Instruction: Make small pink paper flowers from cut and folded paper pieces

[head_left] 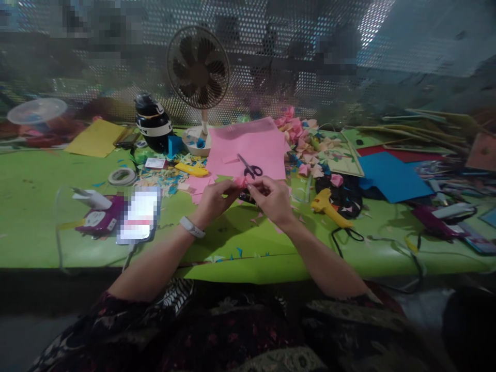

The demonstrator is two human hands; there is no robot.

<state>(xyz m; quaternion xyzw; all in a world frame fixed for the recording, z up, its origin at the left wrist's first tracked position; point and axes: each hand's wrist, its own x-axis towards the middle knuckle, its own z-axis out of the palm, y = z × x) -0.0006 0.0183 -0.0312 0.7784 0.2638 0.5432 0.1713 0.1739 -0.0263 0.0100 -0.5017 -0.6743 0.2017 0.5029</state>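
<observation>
Between the fingertips of both hands is a small pink paper piece (241, 182), partly hidden by the fingers. My left hand (217, 198) pinches it from the left, and my right hand (273, 199) closes on its right side. Just beyond them, dark-handled scissors (251, 169) lie on a large pink paper sheet (248, 135). A small dark object under the fingers is too covered to make out. To the right of my right hand lies a yellow glue gun (329, 206).
A fan (199, 70) and a black bottle (152, 123) stand at the back. Folded pink paper pieces (296, 126) are heaped behind right. Left lie a phone (138, 214), a tape roll (122, 176) and a yellow cutter (192, 169). Blue paper (391, 176) is at right.
</observation>
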